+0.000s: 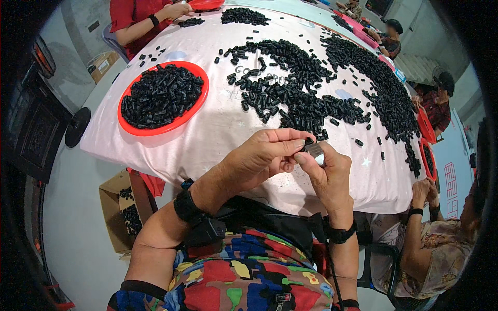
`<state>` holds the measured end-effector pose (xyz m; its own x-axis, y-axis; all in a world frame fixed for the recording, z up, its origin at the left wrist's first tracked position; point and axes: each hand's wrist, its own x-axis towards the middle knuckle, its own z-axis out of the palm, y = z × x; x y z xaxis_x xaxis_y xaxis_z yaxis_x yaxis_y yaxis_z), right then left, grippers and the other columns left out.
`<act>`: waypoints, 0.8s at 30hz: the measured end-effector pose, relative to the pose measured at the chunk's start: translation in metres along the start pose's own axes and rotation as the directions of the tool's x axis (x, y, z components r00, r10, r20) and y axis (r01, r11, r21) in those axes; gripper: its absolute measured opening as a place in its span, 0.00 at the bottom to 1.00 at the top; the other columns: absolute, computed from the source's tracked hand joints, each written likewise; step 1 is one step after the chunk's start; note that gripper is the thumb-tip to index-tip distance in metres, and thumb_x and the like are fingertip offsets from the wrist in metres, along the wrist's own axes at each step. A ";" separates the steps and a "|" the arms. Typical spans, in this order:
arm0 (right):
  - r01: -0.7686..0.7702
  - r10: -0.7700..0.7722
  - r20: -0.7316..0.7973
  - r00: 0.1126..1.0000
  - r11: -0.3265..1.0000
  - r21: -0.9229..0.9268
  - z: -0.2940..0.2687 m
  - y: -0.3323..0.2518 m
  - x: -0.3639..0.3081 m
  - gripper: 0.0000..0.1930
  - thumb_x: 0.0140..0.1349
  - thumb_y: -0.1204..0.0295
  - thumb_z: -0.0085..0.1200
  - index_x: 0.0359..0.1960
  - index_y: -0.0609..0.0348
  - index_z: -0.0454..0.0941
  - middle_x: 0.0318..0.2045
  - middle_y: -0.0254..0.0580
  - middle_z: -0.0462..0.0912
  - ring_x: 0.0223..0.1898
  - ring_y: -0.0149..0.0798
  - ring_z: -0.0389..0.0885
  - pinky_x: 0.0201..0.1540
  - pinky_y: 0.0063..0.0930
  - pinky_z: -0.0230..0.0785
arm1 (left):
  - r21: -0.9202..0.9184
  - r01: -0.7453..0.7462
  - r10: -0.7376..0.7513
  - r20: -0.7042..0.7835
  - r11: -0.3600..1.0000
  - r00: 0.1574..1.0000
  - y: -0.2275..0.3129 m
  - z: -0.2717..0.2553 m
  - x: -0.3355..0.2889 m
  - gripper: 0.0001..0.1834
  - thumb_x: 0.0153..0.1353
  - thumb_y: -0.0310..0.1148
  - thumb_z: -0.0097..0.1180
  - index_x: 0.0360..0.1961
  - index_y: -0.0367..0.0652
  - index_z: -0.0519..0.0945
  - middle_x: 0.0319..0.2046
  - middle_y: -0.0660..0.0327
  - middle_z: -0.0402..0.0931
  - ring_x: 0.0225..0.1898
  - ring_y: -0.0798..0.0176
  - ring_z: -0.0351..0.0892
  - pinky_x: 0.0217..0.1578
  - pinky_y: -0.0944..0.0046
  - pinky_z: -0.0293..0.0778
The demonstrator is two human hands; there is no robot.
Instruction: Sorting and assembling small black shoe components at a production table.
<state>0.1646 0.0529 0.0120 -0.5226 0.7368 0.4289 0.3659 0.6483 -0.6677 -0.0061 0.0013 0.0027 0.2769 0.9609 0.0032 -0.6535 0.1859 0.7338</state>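
Pale pink cloth (pixel 207 129) covering a big table, sagging over the near edge just beyond the hands. Grey floor (pixel 72 228) running along the left, with an open cardboard box (pixel 116 207) of black pieces sitting low beside the table edge. Heaps of small black tubular pieces (pixel 290 98) sprawling across the middle and far right of the cloth, matte and stubby. Round red tray (pixel 162 97) lying at the left, filled with more of the same. Bare cloth lying open between tray and heaps, and along the near hem.

Left hand (pixel 262 155) and right hand (pixel 324 173) meeting above the near edge, fingertips touching. Right fingers clamping around a small shiny metal piece (pixel 314 152) with a black part at its top; left thumb and forefinger pinching together against that top end.

2 other people sitting at the right, 1 in red at the far left corner.
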 end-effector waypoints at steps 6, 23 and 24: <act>0.024 -0.024 -0.036 0.999 0.999 0.020 0.002 0.004 0.001 0.17 0.52 0.58 0.64 0.25 0.60 0.77 0.15 0.43 0.76 0.14 0.36 0.74 0.18 0.27 0.63 | 0.020 0.002 -0.001 -0.016 1.000 1.000 0.001 0.001 0.000 0.17 0.65 0.34 0.50 0.52 0.38 0.73 0.35 0.67 0.76 0.32 0.78 0.72 0.35 0.76 0.69; 0.011 -0.011 -0.028 1.000 1.000 -0.001 0.002 0.004 0.001 0.18 0.52 0.57 0.63 0.24 0.60 0.77 0.14 0.44 0.76 0.13 0.38 0.73 0.17 0.28 0.63 | 0.025 0.006 -0.005 -0.028 1.000 1.000 -0.001 -0.003 0.001 0.17 0.64 0.33 0.51 0.52 0.38 0.72 0.38 0.66 0.76 0.34 0.77 0.73 0.36 0.75 0.70; 0.014 -0.014 -0.022 1.000 1.000 -0.024 0.002 0.005 0.001 0.17 0.52 0.57 0.63 0.24 0.60 0.77 0.14 0.44 0.76 0.13 0.37 0.73 0.17 0.28 0.63 | 0.025 0.003 -0.002 -0.019 1.000 1.000 -0.001 -0.003 0.001 0.17 0.64 0.33 0.51 0.52 0.38 0.72 0.38 0.66 0.76 0.34 0.77 0.73 0.36 0.75 0.70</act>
<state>0.1645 0.0562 0.0081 -0.5106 0.7315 0.4520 0.3769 0.6629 -0.6470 -0.0072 0.0023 0.0000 0.2650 0.9642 -0.0115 -0.6350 0.1834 0.7505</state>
